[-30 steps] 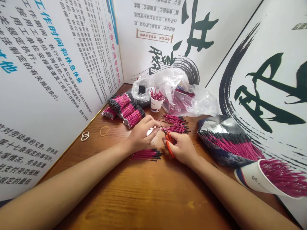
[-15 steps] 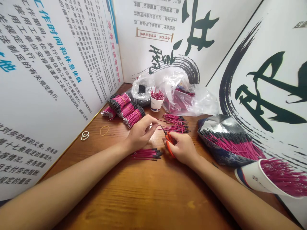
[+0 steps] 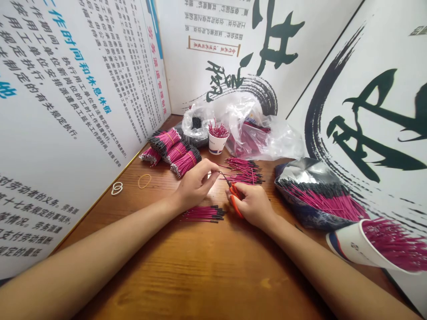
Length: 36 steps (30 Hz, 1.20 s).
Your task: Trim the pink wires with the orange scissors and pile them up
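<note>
My left hand (image 3: 195,183) is closed in a pinch, thumb against fingertip, on a thin wire that is mostly hidden. My right hand (image 3: 255,203) grips orange-handled scissors (image 3: 236,202), their dark blades pointing at my left fingertips. The blade tips reach the pinched spot; whether they touch the wire is too small to tell. Below my hands a row of magenta wires (image 3: 203,213) with black ends lies on the table. Just beyond the scissors is a loose pile of similar wires (image 3: 245,170).
Rubber-banded wire bundles (image 3: 175,151) are stacked at the back left, beside a paper cup (image 3: 218,144) of wires and plastic bags (image 3: 247,106). Rubber bands (image 3: 144,181) lie on the left. On the right are an opened foil bag (image 3: 303,213) and a tilted paper cup (image 3: 348,244), both full of wires. Panels (image 3: 100,66) surround the table.
Almost nothing differs. The whole view has shifted very slightly; both hands keep their hold at the same spot.
</note>
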Motion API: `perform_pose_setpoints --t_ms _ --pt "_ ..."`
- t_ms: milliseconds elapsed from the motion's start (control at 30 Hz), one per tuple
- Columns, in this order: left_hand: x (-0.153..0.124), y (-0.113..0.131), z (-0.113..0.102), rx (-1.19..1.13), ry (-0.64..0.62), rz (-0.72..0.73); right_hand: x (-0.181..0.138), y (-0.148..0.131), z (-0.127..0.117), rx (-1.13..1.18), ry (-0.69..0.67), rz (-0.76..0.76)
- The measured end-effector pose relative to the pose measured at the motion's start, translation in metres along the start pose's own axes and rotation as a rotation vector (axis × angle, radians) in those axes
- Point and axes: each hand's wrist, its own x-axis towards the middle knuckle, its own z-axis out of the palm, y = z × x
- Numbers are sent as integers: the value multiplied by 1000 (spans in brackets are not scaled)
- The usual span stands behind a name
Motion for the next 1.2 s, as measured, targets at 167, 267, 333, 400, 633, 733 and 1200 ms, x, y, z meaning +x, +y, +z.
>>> perform_pose_setpoints --t_ms 167,267,333,400,633,733,1200 --pt "1 0 0 -3 -4 3 0 1 0 -4 -10 -5" --pt "1 -1 0 -2 -4 9 1 1 0 -10 -12 -5" --pt "0 -2 1 0 -3 14 2 2 0 -5 -17 2" --pt "0 -4 1 -7 3 23 2 2 0 6 -23 12" --pt "0 -2 2 -50 13 53 3 4 1 24 -12 5" --pt "0 -1 1 -53 11 54 3 5 2 23 5 8" --pt "0 -1 2 -40 16 41 1 1 0 2 20 -18"
